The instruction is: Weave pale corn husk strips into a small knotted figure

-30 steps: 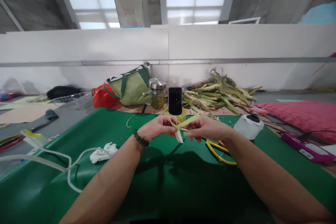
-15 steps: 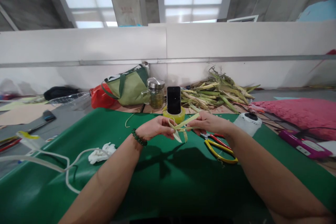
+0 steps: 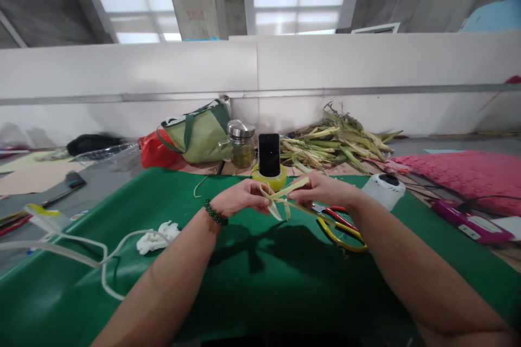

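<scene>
Both hands meet above the green mat [image 3: 252, 282]. My left hand [image 3: 240, 198], with a dark bead bracelet on its wrist, pinches one end of some pale yellow-green leaf strips [image 3: 283, 199]. My right hand [image 3: 321, 190] pinches the other end of the same strips, which cross and hang loose between the fingers. Yellow-handled scissors [image 3: 340, 227] lie on the mat just under my right wrist. A black phone [image 3: 269, 154] stands upright on a roll of yellow tape [image 3: 270, 179] right behind the hands.
A pile of green and dry leaves [image 3: 337, 143] lies at the back right, near a glass jar [image 3: 241, 145] and a green bag [image 3: 197, 133]. A white spool [image 3: 383, 190], pink cloth [image 3: 459, 173], white cord [image 3: 93, 249] and crumpled white glove [image 3: 157, 236] lie around.
My right hand has shifted slightly left, closer to my left hand, while working the strips. The view has dropped a little; everything else stays put.
</scene>
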